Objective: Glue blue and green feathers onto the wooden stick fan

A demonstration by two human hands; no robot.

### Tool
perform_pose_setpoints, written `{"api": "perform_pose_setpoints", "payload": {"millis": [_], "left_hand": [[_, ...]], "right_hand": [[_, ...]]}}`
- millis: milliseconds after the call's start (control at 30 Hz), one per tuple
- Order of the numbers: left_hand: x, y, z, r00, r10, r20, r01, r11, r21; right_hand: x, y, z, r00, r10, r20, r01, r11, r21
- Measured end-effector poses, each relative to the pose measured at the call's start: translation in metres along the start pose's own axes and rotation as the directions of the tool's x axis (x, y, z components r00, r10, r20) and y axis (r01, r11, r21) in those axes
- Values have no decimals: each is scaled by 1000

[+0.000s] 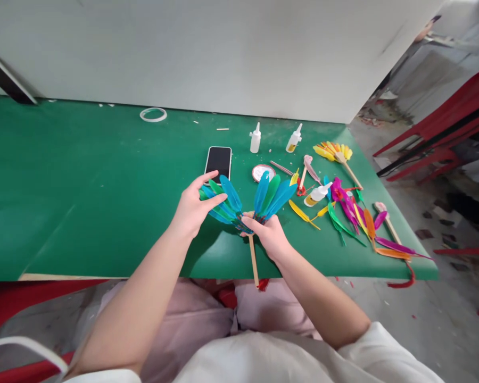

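On green table [83, 213], three glue bottles [255, 139], perhaps two fans [247, 205]

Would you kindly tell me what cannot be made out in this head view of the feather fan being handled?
- Where the feathers join on the feather fan: hidden by the right hand in the head view.
- The grip of the left hand on the feathers: covered by its own back.
- Labels on the glue bottles: too small.
- The phone screen: dark, nothing legible.
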State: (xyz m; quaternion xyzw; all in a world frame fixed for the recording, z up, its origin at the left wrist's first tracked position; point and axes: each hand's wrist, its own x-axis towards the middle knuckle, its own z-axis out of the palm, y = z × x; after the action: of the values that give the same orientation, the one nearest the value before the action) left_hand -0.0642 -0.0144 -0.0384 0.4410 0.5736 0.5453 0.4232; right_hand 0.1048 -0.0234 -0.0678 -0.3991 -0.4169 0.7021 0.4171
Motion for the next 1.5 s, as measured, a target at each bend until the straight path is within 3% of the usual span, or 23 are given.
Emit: {"api": "perform_pose_setpoints", "payload": {"millis": [167,267,300,367,433,467,567,633,700,833,1000,1167,1267,1333,1433,1500], "left_hand": [[1,-9,3,997,-75,16,76,992,-96],[2,-18,8,986,-160,35,163,980,-115],[2,-21,9,984,-173,43,177,978,-107],[2,-26,11,986,-159,47,163,984,-73],[3,-31,13,992,-122,38,123,992,-28],[3,-33,14,993,-114,39,115,993,-10],[3,-37,15,988,-140,58,138,990,26],[3,-38,15,985,-155,69,150,986,76],[3,-37,14,981,-174,82,159,975,158],[3,-30,13,959,-254,125,214,939,270],[5,-27,12,981,-171,96,125,925,360],[6,-34,12,988,-121,92,61,868,492],[6,-35,11,988,-115,102,43,844,535],[5,-35,10,987,-120,103,44,834,550],[3,-33,11,988,-126,93,53,826,562],[2,-33,11,990,-113,85,44,820,571]], "right_hand": [[-3,-4,-10,999,38,19,-36,995,-94],[-12,-11,-38,988,-105,-113,75,966,-247],[-17,-14,-52,956,-191,-224,112,940,-322],[-26,-21,-82,861,-363,-355,113,819,-563],[-36,-26,-111,780,-518,-350,27,587,-809],[-39,-27,-122,766,-565,-306,-29,445,-895],[-48,-26,-143,791,-571,-219,-158,155,-975],[-50,-23,-146,805,-562,-191,-193,56,-980],[-50,-19,-144,800,-576,-167,-197,10,-980],[-47,-16,-140,790,-602,-121,-161,-13,-987],[-52,-19,-143,781,-617,-96,-138,-20,-990],[-59,-28,-153,778,-611,-150,-113,100,-989],[-58,-43,-172,753,-609,-249,-117,247,-962],[-58,-55,-193,711,-613,-346,-179,318,-931],[-64,-68,-227,594,-663,-456,-326,320,-890],[-69,-71,-244,586,-643,-493,-396,304,-867]]}}
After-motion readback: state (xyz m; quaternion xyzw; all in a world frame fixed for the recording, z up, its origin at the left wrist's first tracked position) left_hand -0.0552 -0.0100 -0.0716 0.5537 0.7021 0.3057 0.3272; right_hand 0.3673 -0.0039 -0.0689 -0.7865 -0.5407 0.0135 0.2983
